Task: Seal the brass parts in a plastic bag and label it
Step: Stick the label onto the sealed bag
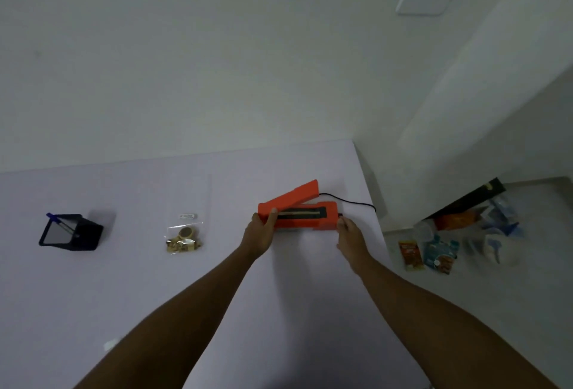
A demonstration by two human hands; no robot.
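Observation:
An orange heat sealer (305, 218) lies on the pale table (155, 295) with its lid raised at an angle, its black sealing strip exposed. My left hand (259, 233) grips its left end, thumb on top. My right hand (349, 233) holds its right end by the cord. A clear plastic bag (185, 227) with several brass parts (183, 241) in its lower part lies flat to the left, untouched. A small white label (188, 216) rests at the bag's top.
A black pen holder (73, 233) with a blue pen (59, 222) stands at the far left. A black cord (350, 201) runs from the sealer over the table's right edge. Packets and bags (449, 246) clutter the floor to the right.

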